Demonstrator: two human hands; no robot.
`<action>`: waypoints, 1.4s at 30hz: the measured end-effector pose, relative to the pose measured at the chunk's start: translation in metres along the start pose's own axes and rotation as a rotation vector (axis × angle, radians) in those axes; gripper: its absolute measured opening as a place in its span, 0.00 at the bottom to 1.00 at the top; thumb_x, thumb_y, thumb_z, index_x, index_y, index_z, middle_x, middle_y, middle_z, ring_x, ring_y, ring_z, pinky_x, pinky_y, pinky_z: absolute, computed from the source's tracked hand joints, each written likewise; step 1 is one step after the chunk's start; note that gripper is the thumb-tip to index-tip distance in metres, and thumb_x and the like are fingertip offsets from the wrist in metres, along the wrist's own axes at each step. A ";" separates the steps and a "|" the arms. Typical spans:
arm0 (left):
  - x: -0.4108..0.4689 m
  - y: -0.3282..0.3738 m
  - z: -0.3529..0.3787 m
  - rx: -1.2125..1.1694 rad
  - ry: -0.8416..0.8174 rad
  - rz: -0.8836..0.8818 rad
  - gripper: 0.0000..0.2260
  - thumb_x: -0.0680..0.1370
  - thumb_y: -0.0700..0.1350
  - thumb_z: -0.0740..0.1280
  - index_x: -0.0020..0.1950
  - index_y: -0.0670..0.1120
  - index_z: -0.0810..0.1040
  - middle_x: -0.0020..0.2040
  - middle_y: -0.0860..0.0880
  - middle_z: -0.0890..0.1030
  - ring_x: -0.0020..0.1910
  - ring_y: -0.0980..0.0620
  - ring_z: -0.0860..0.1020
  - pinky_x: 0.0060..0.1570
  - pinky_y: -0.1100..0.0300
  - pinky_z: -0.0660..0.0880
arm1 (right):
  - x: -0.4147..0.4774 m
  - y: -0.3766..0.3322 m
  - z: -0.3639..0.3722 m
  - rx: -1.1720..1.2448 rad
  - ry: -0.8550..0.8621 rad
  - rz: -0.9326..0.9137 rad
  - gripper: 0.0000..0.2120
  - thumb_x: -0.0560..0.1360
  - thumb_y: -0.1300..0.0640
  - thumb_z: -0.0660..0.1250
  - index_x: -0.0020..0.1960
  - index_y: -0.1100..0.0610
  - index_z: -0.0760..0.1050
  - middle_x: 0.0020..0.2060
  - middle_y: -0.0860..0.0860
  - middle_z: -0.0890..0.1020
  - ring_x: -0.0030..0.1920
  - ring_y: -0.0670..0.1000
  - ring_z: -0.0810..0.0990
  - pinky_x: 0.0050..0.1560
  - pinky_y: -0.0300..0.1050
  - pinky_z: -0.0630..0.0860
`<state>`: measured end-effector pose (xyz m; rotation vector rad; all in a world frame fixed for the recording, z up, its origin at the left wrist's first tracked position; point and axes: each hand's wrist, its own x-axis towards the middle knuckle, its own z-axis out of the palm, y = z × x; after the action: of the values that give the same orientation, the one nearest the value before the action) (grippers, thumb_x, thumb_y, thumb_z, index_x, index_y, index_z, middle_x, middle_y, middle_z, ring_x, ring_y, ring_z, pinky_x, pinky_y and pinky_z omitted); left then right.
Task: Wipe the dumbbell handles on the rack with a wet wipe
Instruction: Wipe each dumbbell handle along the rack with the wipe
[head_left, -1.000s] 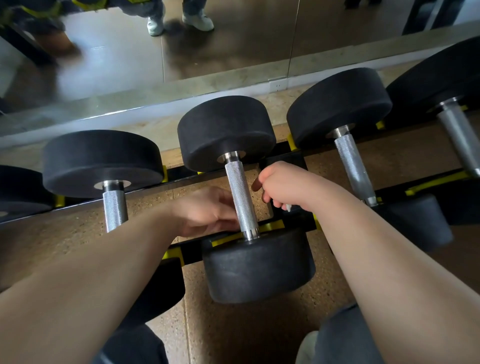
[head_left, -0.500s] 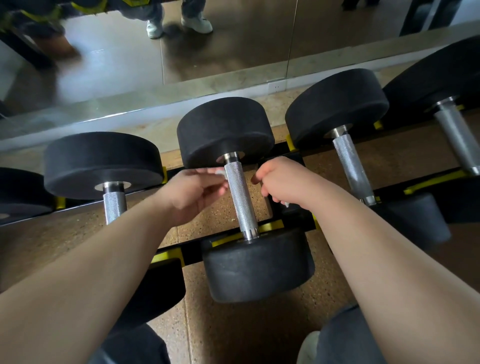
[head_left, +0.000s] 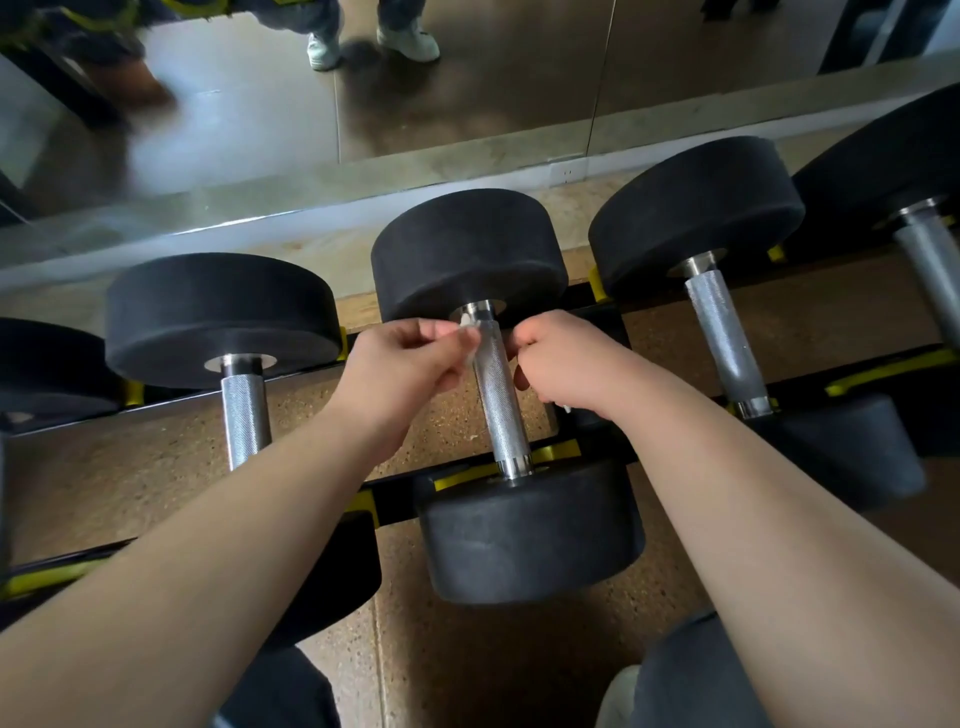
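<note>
Up the handle (head_left: 496, 400) — wipe (head_left: 466, 332) (lower before)

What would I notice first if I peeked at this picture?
Two bare hands meet in the middle. The left hand pinches a white wet wipe at the far end of the centre dumbbell's shiny silver handle. The right hand is curled on the handle's other side, with a white scrap showing under it. Big black round weights sit in a row on the black-and-yellow rack, below a mirror.
</note>
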<state>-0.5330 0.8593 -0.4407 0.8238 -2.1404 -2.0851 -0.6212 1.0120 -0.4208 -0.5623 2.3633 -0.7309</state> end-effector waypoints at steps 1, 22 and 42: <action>-0.002 0.001 0.001 0.040 -0.006 0.045 0.03 0.75 0.42 0.76 0.46 0.43 0.84 0.35 0.51 0.83 0.36 0.55 0.80 0.38 0.64 0.78 | -0.001 0.000 0.000 0.001 0.000 -0.006 0.11 0.80 0.63 0.59 0.47 0.55 0.79 0.43 0.55 0.82 0.43 0.54 0.81 0.40 0.48 0.78; -0.013 0.004 0.010 0.544 -0.069 0.360 0.04 0.73 0.49 0.79 0.41 0.53 0.86 0.35 0.58 0.85 0.33 0.62 0.81 0.38 0.69 0.77 | -0.007 0.007 -0.014 0.239 0.003 -0.071 0.13 0.72 0.66 0.65 0.46 0.49 0.80 0.33 0.47 0.79 0.25 0.42 0.71 0.28 0.41 0.68; 0.001 0.013 0.007 0.000 0.015 -0.192 0.04 0.80 0.39 0.71 0.54 0.43 0.80 0.40 0.45 0.83 0.36 0.54 0.82 0.37 0.61 0.81 | -0.014 0.016 -0.022 -0.027 -0.305 -0.023 0.02 0.71 0.59 0.76 0.40 0.56 0.86 0.29 0.50 0.80 0.29 0.48 0.74 0.32 0.41 0.71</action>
<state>-0.5408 0.8651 -0.4298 1.0817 -2.1308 -2.1565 -0.6281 1.0397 -0.4103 -0.6635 2.0891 -0.5779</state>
